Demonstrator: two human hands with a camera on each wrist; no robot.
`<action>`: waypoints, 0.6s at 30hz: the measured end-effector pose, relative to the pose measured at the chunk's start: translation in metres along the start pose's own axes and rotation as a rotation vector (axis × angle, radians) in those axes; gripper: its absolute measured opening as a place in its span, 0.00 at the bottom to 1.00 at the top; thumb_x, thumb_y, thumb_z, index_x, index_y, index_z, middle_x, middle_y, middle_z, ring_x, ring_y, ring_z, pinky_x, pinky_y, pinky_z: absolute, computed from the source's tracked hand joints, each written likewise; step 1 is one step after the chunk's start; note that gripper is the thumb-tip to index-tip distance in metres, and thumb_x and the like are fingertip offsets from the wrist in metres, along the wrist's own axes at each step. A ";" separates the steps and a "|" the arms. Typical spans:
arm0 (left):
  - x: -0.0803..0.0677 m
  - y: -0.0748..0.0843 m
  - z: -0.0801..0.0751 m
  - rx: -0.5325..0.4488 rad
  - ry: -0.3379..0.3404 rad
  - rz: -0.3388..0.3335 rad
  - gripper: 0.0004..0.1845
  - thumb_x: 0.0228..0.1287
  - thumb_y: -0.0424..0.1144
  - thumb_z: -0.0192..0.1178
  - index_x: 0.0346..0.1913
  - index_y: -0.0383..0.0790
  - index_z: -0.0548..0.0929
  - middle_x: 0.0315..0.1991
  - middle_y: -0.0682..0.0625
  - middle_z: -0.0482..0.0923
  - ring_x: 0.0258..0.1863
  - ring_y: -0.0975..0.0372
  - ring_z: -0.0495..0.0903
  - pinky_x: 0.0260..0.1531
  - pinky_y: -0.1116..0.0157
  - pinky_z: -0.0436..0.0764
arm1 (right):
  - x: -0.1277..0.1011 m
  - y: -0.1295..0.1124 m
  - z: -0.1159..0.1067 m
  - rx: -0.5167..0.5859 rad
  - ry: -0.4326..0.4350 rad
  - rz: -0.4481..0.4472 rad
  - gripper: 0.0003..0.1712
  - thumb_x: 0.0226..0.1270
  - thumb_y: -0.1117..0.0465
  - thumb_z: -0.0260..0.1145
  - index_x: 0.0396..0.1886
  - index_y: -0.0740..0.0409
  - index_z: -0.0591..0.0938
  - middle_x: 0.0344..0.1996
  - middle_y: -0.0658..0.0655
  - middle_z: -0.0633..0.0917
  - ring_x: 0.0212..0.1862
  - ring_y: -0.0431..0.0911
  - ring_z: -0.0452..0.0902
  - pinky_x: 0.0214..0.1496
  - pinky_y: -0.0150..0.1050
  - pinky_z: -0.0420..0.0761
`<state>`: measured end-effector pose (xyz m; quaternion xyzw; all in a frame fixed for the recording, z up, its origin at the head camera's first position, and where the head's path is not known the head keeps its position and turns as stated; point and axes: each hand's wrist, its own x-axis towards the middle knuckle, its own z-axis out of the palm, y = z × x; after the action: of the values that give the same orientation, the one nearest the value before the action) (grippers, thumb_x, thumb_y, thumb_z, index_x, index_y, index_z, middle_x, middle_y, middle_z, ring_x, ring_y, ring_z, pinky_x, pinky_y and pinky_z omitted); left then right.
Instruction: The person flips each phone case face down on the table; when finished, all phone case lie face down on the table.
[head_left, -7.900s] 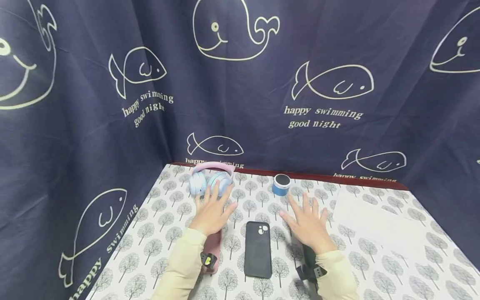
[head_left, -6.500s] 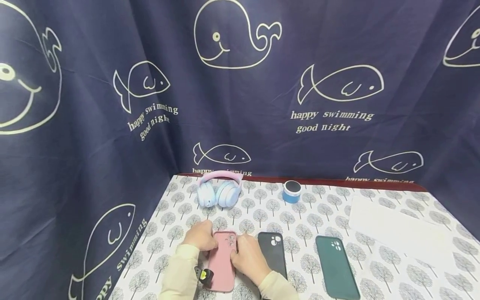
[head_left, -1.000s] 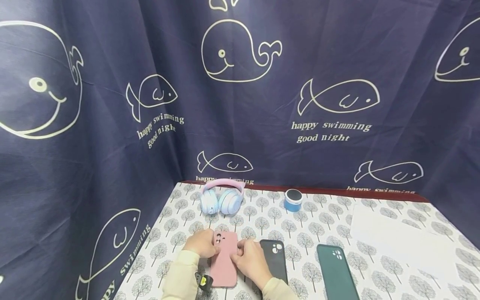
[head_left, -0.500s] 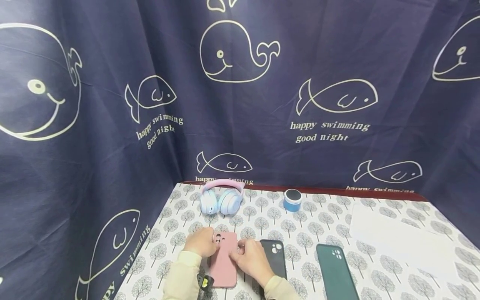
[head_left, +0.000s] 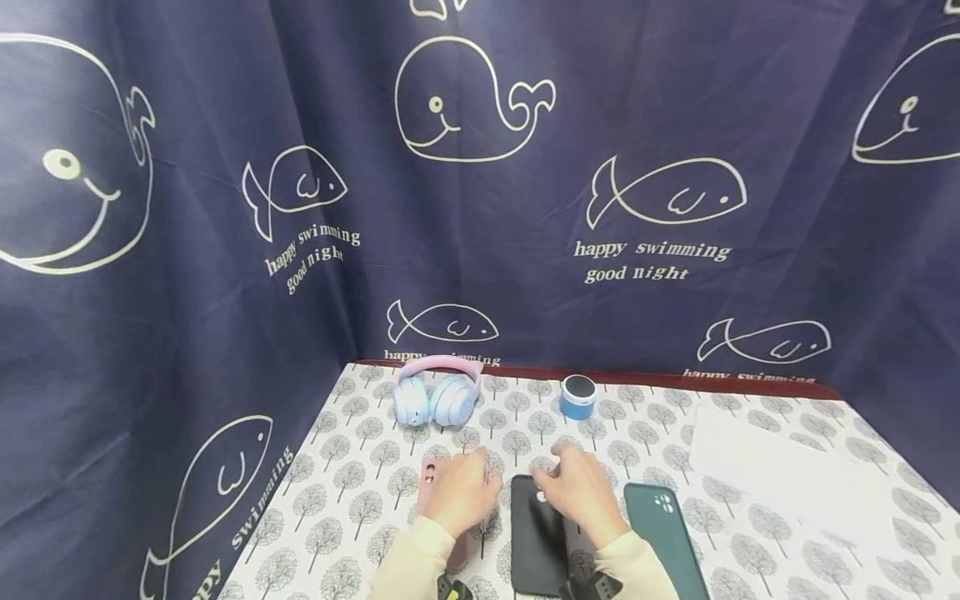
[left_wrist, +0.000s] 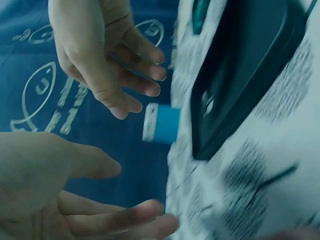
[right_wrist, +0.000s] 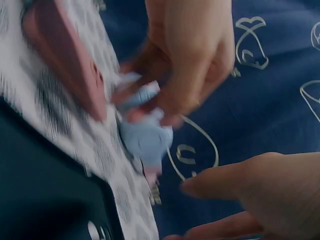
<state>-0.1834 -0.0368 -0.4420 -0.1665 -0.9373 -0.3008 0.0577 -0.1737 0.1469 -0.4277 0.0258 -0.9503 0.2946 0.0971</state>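
My left hand [head_left: 463, 492] hovers between the pink phone case [head_left: 429, 482] and the black phone case [head_left: 534, 550], partly covering the pink one. Its fingers are loosely bent around nothing. Over the upper right of the black case is my right hand [head_left: 581, 493], thumb near the case's top edge; whether it touches cannot be told. In the left wrist view a gap separates both hands from the black case [left_wrist: 245, 75]. The pink case [right_wrist: 67, 60] lies apart from the hands in the right wrist view. A green phone case [head_left: 663, 533] lies right of my right hand.
Pastel headphones [head_left: 437, 393] stand at the back left of the tree-patterned tablecloth [head_left: 352, 475]. A small blue speaker [head_left: 577, 398] sits at the back middle. White sheets [head_left: 780, 475] lie on the right. A dark blue curtain [head_left: 525, 275] hangs behind.
Both hands first lay spread out, then gripped the pink case, whose camera cutout went from top right to top left. Now they have let go and moved right, towards the black case.
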 end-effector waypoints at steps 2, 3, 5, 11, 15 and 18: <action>-0.002 0.003 0.007 -0.024 -0.024 0.001 0.13 0.64 0.38 0.62 0.40 0.27 0.81 0.19 0.49 0.74 0.17 0.59 0.73 0.22 0.63 0.75 | -0.001 0.008 -0.005 -0.061 -0.018 0.001 0.22 0.52 0.56 0.74 0.39 0.70 0.84 0.21 0.57 0.83 0.24 0.50 0.78 0.30 0.49 0.79; -0.003 0.004 0.011 -0.031 -0.032 0.003 0.11 0.63 0.37 0.62 0.36 0.29 0.81 0.16 0.52 0.68 0.14 0.62 0.68 0.18 0.65 0.71 | -0.001 0.011 -0.006 -0.085 -0.034 0.005 0.20 0.51 0.56 0.76 0.34 0.69 0.83 0.21 0.58 0.83 0.23 0.51 0.77 0.29 0.49 0.78; -0.005 0.005 0.018 -0.026 -0.045 -0.002 0.10 0.62 0.38 0.63 0.31 0.32 0.79 0.17 0.53 0.68 0.15 0.63 0.66 0.18 0.65 0.70 | -0.003 0.017 -0.006 -0.121 -0.067 0.016 0.19 0.47 0.55 0.78 0.26 0.64 0.80 0.20 0.57 0.80 0.22 0.51 0.75 0.27 0.48 0.76; -0.009 0.009 0.032 -0.001 -0.077 -0.042 0.12 0.60 0.40 0.65 0.31 0.32 0.80 0.23 0.48 0.76 0.20 0.58 0.73 0.24 0.59 0.76 | -0.006 0.028 0.003 -0.116 -0.173 0.065 0.21 0.37 0.58 0.81 0.18 0.57 0.75 0.15 0.51 0.74 0.20 0.47 0.69 0.23 0.43 0.73; -0.010 0.012 0.037 0.030 -0.107 -0.045 0.12 0.58 0.41 0.66 0.30 0.34 0.81 0.22 0.48 0.77 0.19 0.58 0.74 0.22 0.60 0.76 | -0.006 0.028 0.008 -0.070 -0.205 0.091 0.16 0.38 0.63 0.79 0.18 0.60 0.77 0.14 0.52 0.75 0.19 0.47 0.70 0.21 0.41 0.73; -0.009 0.014 0.040 0.064 -0.123 -0.028 0.12 0.57 0.42 0.67 0.29 0.36 0.81 0.20 0.50 0.77 0.18 0.61 0.73 0.20 0.62 0.74 | -0.005 0.026 0.008 -0.025 -0.202 0.087 0.12 0.37 0.70 0.75 0.19 0.62 0.77 0.13 0.53 0.75 0.18 0.47 0.71 0.21 0.41 0.74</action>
<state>-0.1703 -0.0054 -0.4690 -0.1696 -0.9504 -0.2606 0.0009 -0.1731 0.1638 -0.4500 0.0130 -0.9591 0.2824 -0.0114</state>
